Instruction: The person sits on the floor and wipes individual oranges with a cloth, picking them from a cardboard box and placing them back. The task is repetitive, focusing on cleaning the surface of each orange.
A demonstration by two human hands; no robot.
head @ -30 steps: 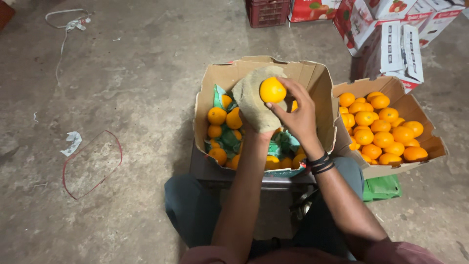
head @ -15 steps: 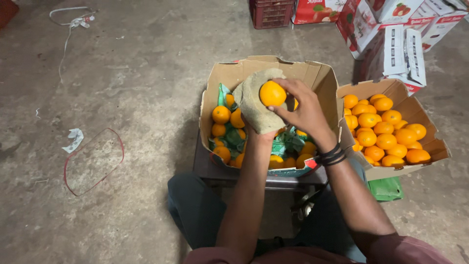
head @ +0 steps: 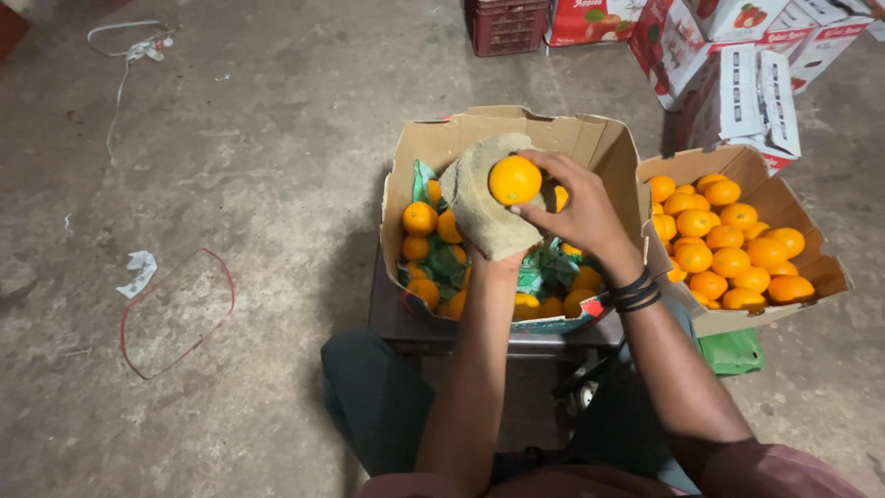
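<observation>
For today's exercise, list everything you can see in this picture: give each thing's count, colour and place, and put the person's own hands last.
Orange: one, bright orange, held against the cloth above the near box.
Cloth: one, tan, draped over the left hand.
Near cardboard box: one, brown, in front of the knees, with oranges and green wrappers inside.
Second cardboard box: one, brown, to the right, full of oranges.
Printed cartons: several, red and white, top right.
Crate: one, dark red, top centre.
Strap loop: one, red, on the floor, left.
Wristbands: several, black, right wrist.
Left hand: under the cloth.
Right hand: gripping the orange.
</observation>
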